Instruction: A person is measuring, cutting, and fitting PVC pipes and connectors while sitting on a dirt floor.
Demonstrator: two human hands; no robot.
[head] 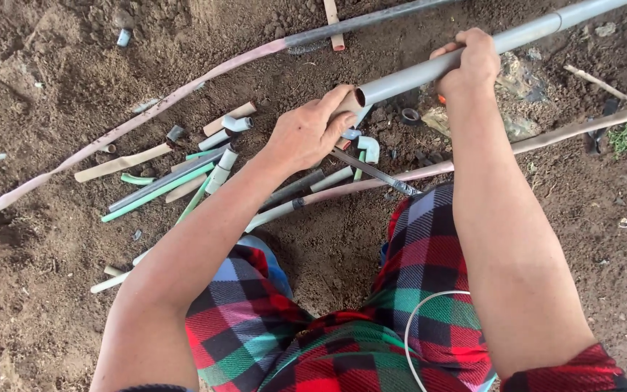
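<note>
Over the dirt, both hands (473,65) grip a grey pipe (429,71).

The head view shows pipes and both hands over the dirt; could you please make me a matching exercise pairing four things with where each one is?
1. left hand
2. right hand
3. green pipe
4. long pink hose

A. lying flat among the cut pieces
B. gripping the grey pipe from above
C. curving across the soil
D. at the grey pipe's open end

Pairs: 1-D, 2-B, 3-A, 4-C
</note>
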